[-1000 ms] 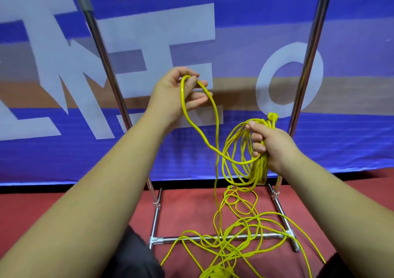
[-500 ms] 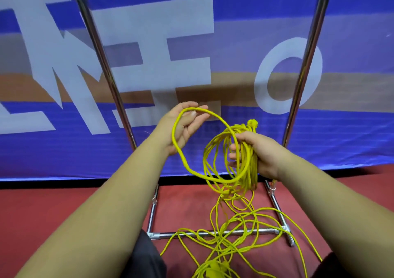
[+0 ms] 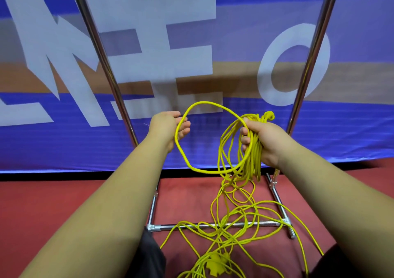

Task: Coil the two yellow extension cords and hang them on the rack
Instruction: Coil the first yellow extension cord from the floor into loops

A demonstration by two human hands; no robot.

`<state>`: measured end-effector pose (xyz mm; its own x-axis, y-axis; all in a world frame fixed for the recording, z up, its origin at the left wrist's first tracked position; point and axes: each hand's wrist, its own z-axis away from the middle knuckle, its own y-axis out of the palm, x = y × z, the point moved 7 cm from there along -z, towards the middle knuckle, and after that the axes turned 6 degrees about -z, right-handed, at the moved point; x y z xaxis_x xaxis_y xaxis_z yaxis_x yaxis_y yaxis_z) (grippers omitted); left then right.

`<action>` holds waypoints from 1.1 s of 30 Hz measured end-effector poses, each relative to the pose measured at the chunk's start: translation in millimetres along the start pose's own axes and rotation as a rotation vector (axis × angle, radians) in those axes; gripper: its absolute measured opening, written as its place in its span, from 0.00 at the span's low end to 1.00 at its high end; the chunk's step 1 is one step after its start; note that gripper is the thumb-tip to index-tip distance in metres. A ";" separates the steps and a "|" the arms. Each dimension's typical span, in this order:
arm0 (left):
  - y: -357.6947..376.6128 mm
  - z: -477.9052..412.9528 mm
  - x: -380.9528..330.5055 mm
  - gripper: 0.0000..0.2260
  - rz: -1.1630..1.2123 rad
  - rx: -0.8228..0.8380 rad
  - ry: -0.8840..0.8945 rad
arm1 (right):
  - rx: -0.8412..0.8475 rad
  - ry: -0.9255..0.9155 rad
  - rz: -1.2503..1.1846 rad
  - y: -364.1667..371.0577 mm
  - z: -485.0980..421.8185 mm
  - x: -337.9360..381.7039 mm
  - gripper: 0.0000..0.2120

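My right hand (image 3: 263,140) grips a bundle of yellow cord loops (image 3: 251,150), which hang down from its fist. One fresh loop (image 3: 187,162) arcs from that bundle leftward to my left hand (image 3: 168,126), whose fingers curl round the cord. Below, the loose remainder of the yellow cords (image 3: 234,224) lies tangled on the red floor, draped over the rack's base bar (image 3: 191,227), with a yellow socket block (image 3: 215,264) near the bottom edge. The rack's two chrome uprights (image 3: 100,58) (image 3: 313,54) rise on either side; its top bar is out of view.
A blue, white and tan banner (image 3: 213,22) stands right behind the rack. Red carpet (image 3: 53,203) covers the floor. Dark trouser legs (image 3: 147,254) show at the bottom, close to the rack's base.
My left hand came down from shoulder height and carried a new loop toward the bundle in my right hand. The camera tilted lower.
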<state>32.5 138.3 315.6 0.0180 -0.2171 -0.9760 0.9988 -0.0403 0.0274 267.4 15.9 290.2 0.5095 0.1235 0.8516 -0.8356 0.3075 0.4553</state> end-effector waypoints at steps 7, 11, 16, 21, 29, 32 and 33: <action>28.9 9.5 -8.6 0.10 -0.413 0.245 0.148 | 0.044 -0.041 -0.007 1.5 5.2 5.8 0.11; 61.4 38.7 -5.1 0.19 -0.899 0.481 0.648 | 0.125 -0.031 0.029 6.7 9.2 4.7 0.09; 85.2 53.6 -7.8 0.11 -1.057 0.389 0.914 | 0.204 0.004 0.087 15.3 15.9 0.6 0.11; 85.1 53.6 -21.0 0.04 -1.141 0.246 1.012 | 0.232 -0.003 0.134 22.7 20.8 -3.2 0.10; 63.2 38.4 -37.2 0.04 -1.021 0.000 0.935 | 0.304 0.104 0.208 29.9 29.6 -7.3 0.05; 58.5 32.2 -41.1 0.04 -0.990 -0.021 0.904 | 0.231 0.071 0.248 26.6 28.0 -2.1 0.04; 58.6 30.5 -40.8 0.03 -0.973 0.003 0.885 | 0.212 0.056 0.270 25.4 27.4 0.2 0.06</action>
<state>88.9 115.0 363.6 -0.6798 0.6103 -0.4068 0.6197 0.1813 -0.7636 240.7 -2.1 309.0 0.2696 0.2270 0.9358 -0.9629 0.0540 0.2643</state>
